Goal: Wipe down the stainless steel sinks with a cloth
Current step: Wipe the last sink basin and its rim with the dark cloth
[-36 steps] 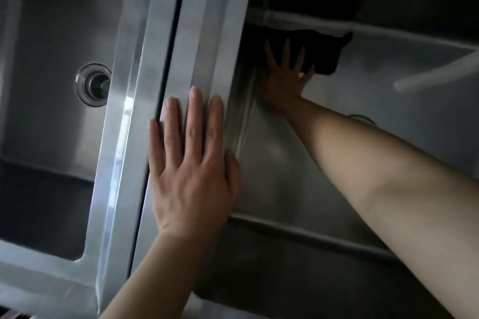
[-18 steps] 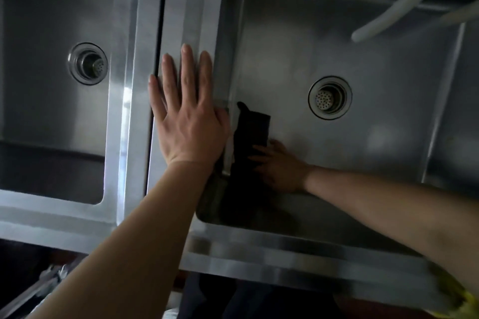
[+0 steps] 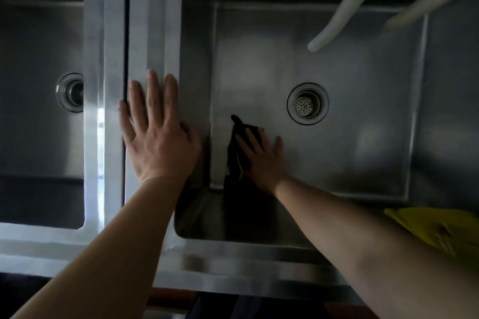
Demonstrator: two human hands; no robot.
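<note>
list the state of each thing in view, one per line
left hand: flat, fingers straight, resting on the divider rim
right hand: fingers straight, pressing the cloth
black cloth: spread on the right sink floor near its left wall
right sink drain: strainer in place
yellow glove: lying at the front right edge

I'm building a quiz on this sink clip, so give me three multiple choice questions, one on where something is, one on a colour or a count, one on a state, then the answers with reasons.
1. Where does the left hand rest?
A. on the steel divider between the basins
B. on the right basin's drain
C. on the tap spout

2. What colour is the cloth?
A. white
B. black
C. yellow

3. How does the right hand handle the cloth?
A. lifts it above the sink
B. wrings it in a fist
C. presses it flat on the basin floor

Answers: 1 A, its straight fingers lie on the divider. 2 B, it shows dark against the steel. 3 C, spread fingers lie on it, left of the drain.
</note>
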